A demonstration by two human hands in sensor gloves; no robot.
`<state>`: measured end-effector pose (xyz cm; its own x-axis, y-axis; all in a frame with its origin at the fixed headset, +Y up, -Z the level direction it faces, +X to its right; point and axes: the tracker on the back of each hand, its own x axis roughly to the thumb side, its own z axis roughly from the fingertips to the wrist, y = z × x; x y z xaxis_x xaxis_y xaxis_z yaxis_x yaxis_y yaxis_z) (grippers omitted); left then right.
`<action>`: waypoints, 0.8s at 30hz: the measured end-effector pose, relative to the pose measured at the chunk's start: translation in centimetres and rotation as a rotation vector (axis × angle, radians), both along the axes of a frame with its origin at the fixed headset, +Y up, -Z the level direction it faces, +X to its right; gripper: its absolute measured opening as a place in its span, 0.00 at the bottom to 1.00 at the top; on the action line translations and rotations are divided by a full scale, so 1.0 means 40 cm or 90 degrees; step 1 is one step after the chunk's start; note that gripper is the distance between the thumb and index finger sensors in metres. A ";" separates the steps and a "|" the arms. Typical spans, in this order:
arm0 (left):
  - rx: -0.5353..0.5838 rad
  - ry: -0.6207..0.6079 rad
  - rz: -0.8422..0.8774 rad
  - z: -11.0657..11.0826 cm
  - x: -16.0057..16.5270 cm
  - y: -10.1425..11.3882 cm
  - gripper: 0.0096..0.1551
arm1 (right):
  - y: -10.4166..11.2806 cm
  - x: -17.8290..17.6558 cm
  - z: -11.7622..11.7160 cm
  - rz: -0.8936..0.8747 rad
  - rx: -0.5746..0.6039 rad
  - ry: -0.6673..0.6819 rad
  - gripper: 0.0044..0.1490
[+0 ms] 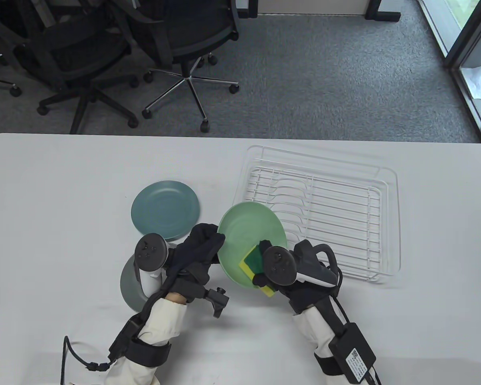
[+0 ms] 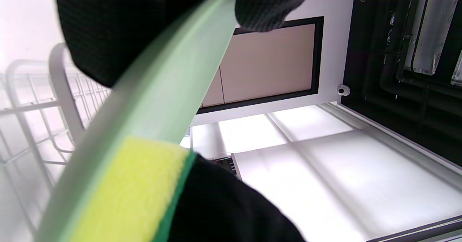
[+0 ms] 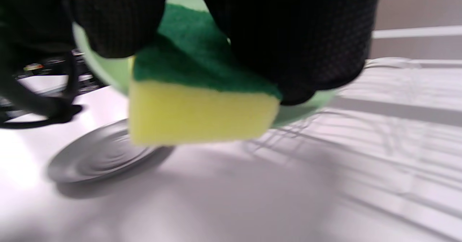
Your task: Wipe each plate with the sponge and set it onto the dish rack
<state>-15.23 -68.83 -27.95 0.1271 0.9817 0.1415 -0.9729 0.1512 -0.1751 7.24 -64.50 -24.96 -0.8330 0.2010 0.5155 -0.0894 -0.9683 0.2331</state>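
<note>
Gripping hand: left hand (image 1: 198,250) pinched the light green plate (image 1: 248,232) by its rim, tilted above the desk (image 1: 64,192).
Wiping hand: right hand (image 1: 288,276) clutched the sponge (image 1: 254,264) against the plate.
Risk: hard scrubbing could twist the plate loose.

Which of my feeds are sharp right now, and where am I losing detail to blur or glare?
Table view: sharp and evenly lit, soft shadows under the hands. Left wrist view: the green plate and sponge sit too close and look soft, and the bright panels behind them are blown out. Right wrist view: motion blur smears the dish rack and the grey plate; the table glares white at left.
</note>
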 end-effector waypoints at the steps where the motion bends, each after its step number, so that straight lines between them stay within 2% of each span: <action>1: 0.000 -0.002 -0.004 0.000 0.002 -0.001 0.28 | 0.003 -0.010 0.007 -0.013 -0.004 0.026 0.53; 5: -0.001 -0.020 -0.007 0.004 0.015 -0.001 0.27 | 0.012 -0.025 0.019 -0.054 0.054 0.033 0.54; 11: 0.005 -0.055 -0.015 0.016 0.045 0.005 0.27 | 0.008 0.001 0.009 -0.100 0.201 -0.071 0.54; 14: 0.010 -0.065 -0.019 0.019 0.050 0.007 0.26 | -0.001 0.020 -0.002 -0.075 0.229 -0.122 0.54; 20: 0.016 -0.056 -0.018 0.017 0.046 0.008 0.26 | -0.022 0.051 -0.026 -0.023 0.230 -0.177 0.53; 24: 0.010 -0.031 -0.002 0.012 0.026 0.009 0.26 | -0.030 0.058 -0.034 -0.006 0.173 -0.165 0.53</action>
<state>-14.17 -68.49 -27.47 0.1229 0.9788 0.1636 -0.9627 0.1576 -0.2199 9.57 -65.70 -26.33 -0.9416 0.0943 0.3233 -0.1213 -0.9905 -0.0645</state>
